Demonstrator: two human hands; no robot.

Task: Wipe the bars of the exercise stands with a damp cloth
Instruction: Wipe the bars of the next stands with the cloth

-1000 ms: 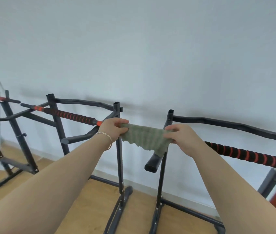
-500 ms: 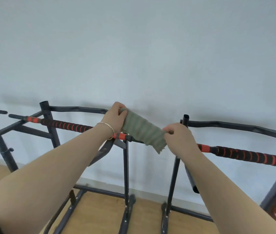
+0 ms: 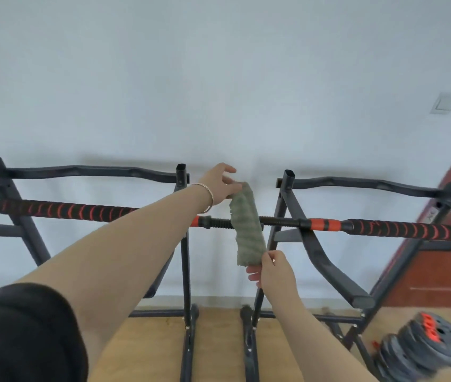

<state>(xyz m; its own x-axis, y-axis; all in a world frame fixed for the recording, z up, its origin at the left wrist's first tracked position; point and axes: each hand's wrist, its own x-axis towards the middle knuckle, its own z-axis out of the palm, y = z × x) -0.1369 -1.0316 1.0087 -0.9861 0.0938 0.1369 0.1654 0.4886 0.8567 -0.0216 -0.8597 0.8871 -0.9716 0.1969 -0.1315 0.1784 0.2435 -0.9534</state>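
- The green ribbed cloth [image 3: 247, 230] hangs over the bar [image 3: 217, 223], on the black threaded stretch between the two exercise stands
- Its long axis runs close to upright in the head view, the top end leaning a little to the left; it crosses the bar at roughly a right angle
- The bar itself lies left to right across the view, carried on both stands, with red-and-black wrapped grips [image 3: 67, 210] either side of the threaded part
- The left hand [image 3: 220, 186] reaches out past the bar and pinches the cloth's far, upper end between thumb and fingers [image 3: 229, 186]; the remaining fingers are loosely spread above it
- A thin bracelet [image 3: 208, 195] sits on that wrist, and a black sleeve [image 3: 20, 332] covers the upper arm
- The right hand [image 3: 273, 271] is below the bar, nearer the camera, pinching the cloth's lower end, with its fingers [image 3: 253, 271] curled under the hem
- The cloth is drawn fairly straight between the two hands
- The stand on the left [image 3: 184, 271] and the stand on the right [image 3: 287, 188] are black metal frames standing close side by side on a wooden floor [image 3: 218, 348], against a pale wall [image 3: 218, 92]
- A stack of dark weight plates [image 3: 422, 346] with red centres lies on the floor at the lower right, blurred
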